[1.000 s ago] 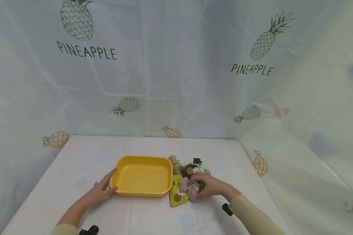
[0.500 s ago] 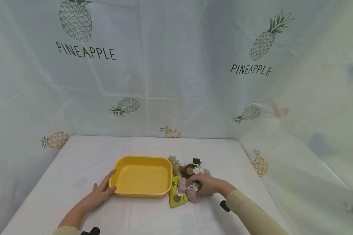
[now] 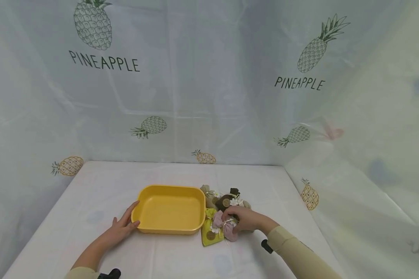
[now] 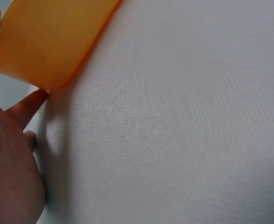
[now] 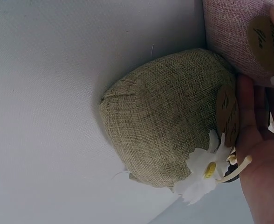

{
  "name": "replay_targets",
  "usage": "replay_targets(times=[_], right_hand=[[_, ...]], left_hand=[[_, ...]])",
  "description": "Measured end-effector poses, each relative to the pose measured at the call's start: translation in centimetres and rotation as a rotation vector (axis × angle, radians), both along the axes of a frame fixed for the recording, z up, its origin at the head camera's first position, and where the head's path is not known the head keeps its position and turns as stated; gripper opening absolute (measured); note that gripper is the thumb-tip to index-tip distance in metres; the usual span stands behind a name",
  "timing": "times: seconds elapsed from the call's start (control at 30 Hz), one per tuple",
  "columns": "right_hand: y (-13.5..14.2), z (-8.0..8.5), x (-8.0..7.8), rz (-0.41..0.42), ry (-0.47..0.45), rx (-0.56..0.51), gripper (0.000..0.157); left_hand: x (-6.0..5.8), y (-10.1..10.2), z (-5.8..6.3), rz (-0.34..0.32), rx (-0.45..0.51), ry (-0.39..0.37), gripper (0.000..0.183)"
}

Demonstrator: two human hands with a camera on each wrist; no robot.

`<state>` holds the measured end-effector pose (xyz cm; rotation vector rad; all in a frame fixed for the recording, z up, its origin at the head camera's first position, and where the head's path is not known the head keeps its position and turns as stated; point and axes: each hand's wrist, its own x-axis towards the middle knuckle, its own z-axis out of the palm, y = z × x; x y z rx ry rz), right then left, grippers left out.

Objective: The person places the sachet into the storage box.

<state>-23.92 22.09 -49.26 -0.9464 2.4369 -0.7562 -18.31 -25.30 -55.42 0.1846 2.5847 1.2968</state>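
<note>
Left hand (image 3: 118,229) is resting outstretched fingers against yellow tray (image 3: 171,211) to its right | right hand (image 3: 245,218) is seemingly pinching pink pouch (image 3: 229,231) beneath it, grip partly hidden | almost nothing is shifting; pouch is staying on desk (image 3: 181,254), outside tray

I see the tray (image 3: 171,211) on the surface (image 3: 181,259), just left of the pouches (image 3: 217,220), the curtain (image 3: 213,85) beyond the far edge.

One yellow tray (image 3: 171,212) has at least five sachets (image 3: 231,233) right of it. Two hands (image 3: 121,226) flank it.
</note>
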Motion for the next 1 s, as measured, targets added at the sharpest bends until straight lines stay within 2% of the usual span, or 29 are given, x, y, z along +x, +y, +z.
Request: replay_targets(times=[0.3,0.6,0.83,1.0], right_hand=[[0.5,0.5,0.3,-0.032,-0.026,-0.049,0.045],[0.4,2.8,0.0,-0.023,-0.023,-0.116,0.043],[-1.3,4.5,-0.4,-0.06,-0.059,-0.159,0.041],[-3.5,5.3,-0.7,-0.053,-0.068,-0.178,0.039]], left_hand=[[0.0,0.1,-0.1,-0.007,0.02,0.023,0.077],[-0.1,-0.1,-0.3,0.004,0.004,0.004,0.078],[0.1,-0.2,-0.2,0.002,0.012,0.017,0.078],[0.0,-0.1,-0.3,-0.002,0.018,0.026,0.076]])
